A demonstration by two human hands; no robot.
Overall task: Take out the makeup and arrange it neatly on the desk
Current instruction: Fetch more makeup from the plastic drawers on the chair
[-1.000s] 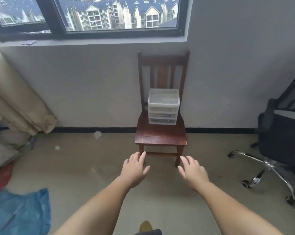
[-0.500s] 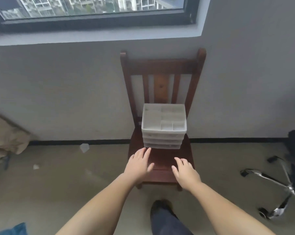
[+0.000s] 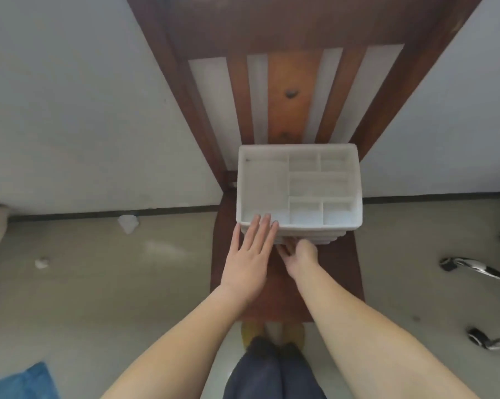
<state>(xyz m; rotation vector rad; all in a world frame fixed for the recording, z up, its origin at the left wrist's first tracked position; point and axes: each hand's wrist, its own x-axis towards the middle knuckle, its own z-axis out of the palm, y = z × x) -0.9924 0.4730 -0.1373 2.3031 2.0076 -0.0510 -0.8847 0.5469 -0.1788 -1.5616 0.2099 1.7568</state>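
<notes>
One camera, worn on the person's head, looking forward and down.

It looks steeply down from close above a wooden chair (image 3: 283, 286) that stands against a wall (image 3: 85, 110). A white drawer box (image 3: 341, 223) on the seat fills the middle. Both hands, left (image 3: 247, 262) and right (image 3: 299, 254), reach in from the bottom. The floor (image 3: 113, 283) shows on both sides.

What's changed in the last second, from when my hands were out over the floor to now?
The person has stepped up to the chair. The left hand now lies flat with its fingers on the front rim of the white drawer organizer; the right hand has reached its drawer fronts, grip unclear. The organizer stays on the seat, its top tray empty.
</notes>
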